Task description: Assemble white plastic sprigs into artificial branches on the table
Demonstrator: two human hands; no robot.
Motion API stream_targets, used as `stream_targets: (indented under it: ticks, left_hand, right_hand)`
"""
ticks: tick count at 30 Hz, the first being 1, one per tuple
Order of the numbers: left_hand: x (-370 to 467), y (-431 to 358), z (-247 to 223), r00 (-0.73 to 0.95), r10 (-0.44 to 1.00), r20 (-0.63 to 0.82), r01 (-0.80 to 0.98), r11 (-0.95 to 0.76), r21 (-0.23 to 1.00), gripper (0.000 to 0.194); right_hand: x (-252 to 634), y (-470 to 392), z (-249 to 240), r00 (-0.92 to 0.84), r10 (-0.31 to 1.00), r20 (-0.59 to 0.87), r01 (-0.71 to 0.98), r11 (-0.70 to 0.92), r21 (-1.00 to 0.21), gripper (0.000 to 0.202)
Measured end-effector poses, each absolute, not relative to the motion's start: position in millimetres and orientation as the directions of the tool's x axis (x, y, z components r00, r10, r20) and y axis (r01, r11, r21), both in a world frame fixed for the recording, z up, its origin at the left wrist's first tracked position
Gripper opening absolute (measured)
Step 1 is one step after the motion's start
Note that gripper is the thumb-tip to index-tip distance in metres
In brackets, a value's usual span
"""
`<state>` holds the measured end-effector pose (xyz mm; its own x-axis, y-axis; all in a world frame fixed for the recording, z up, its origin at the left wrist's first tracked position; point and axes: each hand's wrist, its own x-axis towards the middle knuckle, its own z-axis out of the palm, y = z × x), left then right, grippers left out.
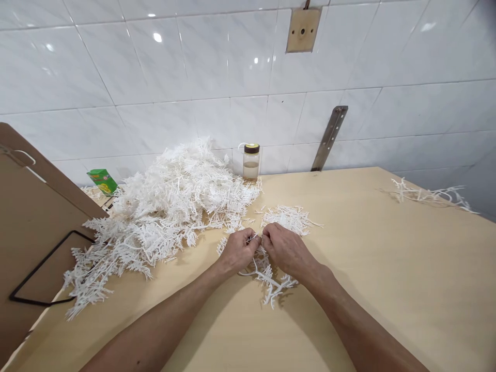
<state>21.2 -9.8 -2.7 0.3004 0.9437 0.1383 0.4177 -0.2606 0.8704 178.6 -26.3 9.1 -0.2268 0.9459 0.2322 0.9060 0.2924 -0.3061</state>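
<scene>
A white branched piece point(267, 274) hangs from my fingers at the centre, its twigs spreading down over the wooden table. My left hand point(239, 250) is closed in a pinch on its upper part. Close beside it, my right hand point(284, 247) has its fingers pressed together at the same piece; the fingertips are partly hidden. Just behind my hands lies a small heap of short white bits point(290, 219). A large pile of white branched pieces point(182, 186) rises to the left.
A jar with a dark lid point(251, 164) stands by the tiled wall. At left are a green box point(103, 181), a cardboard box point(34, 243) and a black wire frame point(33, 274). Bare white stems point(434, 195) lie at far right on the table point(399, 279).
</scene>
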Motion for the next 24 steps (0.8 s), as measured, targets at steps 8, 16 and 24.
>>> stream_targets:
  ticks: [8,16,24]
  left_hand:
    - [19.2,-9.0,-7.0,0.286,0.947,0.144,0.356,-0.244,0.902,0.026]
    - [20.1,-8.7,-3.6,0.267,0.954,0.139,0.330,-0.226,0.917,0.028]
    - [20.9,-10.4,-5.1,0.289,0.948,0.134,0.338,-0.232,0.912,0.027]
  right_hand:
    - [210.8,-11.7,9.4,0.063,0.961,0.268,0.757,0.129,-0.641,0.019]
    - [206.9,-15.0,9.9,-0.138,0.933,0.333,0.574,0.350,-0.740,0.023]
    - [199.4,-17.3,9.3,-0.150,0.919,0.364,0.687,0.362,-0.631,0.014]
